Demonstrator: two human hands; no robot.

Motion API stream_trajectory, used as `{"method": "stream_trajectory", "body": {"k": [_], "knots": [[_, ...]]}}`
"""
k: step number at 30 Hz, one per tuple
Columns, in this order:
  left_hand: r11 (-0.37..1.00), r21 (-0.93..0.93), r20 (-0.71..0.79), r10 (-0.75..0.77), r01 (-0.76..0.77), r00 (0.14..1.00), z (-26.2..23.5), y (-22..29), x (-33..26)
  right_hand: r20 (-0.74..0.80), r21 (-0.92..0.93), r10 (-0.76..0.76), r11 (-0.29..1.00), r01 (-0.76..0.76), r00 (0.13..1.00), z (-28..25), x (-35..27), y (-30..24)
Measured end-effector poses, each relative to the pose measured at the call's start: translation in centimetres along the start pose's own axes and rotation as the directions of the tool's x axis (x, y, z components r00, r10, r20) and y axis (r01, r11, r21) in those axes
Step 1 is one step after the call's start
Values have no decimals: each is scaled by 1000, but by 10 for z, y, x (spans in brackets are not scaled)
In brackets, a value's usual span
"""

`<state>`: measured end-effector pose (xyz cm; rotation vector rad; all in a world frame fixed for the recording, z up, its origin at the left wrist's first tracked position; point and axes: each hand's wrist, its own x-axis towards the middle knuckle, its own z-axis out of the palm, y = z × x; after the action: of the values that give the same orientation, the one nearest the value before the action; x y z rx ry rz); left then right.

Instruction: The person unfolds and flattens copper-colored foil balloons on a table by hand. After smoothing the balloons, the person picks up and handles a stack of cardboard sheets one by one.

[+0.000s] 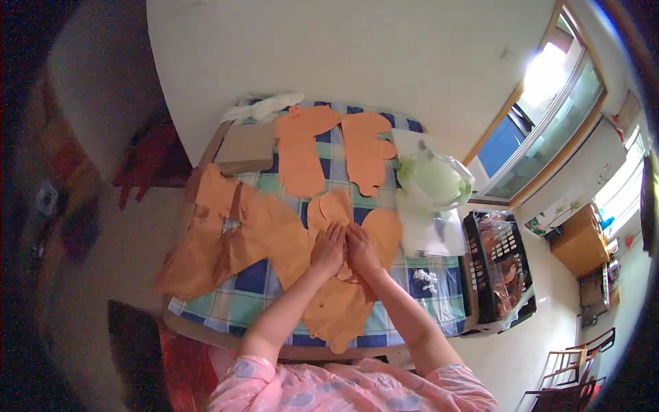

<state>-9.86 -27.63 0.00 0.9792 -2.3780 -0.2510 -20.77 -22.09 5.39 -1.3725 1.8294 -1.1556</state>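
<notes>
Side by side over the middle of the table, my left hand (pixel 331 248) and my right hand (pixel 362 251) press on a small rounded orange piece (pixel 331 204). The left fingers lie stretched forward on it. Those of my right hand bend inward, their tips partly hidden. Beneath both hands spreads a large tan cut-out piece (pixel 336 312) of thin sheet material, with a rounded lobe to the right and its lower end near the table's front edge. Two flat orange cut-outs with wavy edges, the left one (pixel 301 154) and the right one (pixel 367 151), lie farther back.
A checked cloth (pixel 244 285) covers the table. Crumpled brown sheet (pixel 199 257) sprawls over its left side. A flat tan stack (pixel 247 147) and white plastic (pixel 264 106) lie behind. At right are a pale green bag (pixel 432 178), white scraps (pixel 425 278) and a black crate (pixel 498 268).
</notes>
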Motion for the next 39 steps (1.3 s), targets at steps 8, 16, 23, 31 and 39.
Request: {"method": "stream_trajectory", "body": {"k": [8, 16, 23, 31, 39], "knots": [[999, -15, 185, -43, 46, 982, -17, 12, 2, -209, -302, -212, 942, 143, 954, -16, -11, 21], [999, 24, 131, -40, 37, 991, -6, 9, -2, -493, -583, -39, 757, -296, 869, -50, -70, 37], [999, 11, 104, -34, 33, 994, -4, 8, -1, -520, -599, -310, 797, -81, 796, -56, -64, 51], [1000, 5, 120, -31, 30, 992, -5, 13, 1, -456, -313, -17, 939, -143, 890, -60, -59, 35], [989, 146, 168, 11, -36, 986, -10, 17, 5, -401, -119, -327, 945, 306, 855, -57, -38, 32]]}}
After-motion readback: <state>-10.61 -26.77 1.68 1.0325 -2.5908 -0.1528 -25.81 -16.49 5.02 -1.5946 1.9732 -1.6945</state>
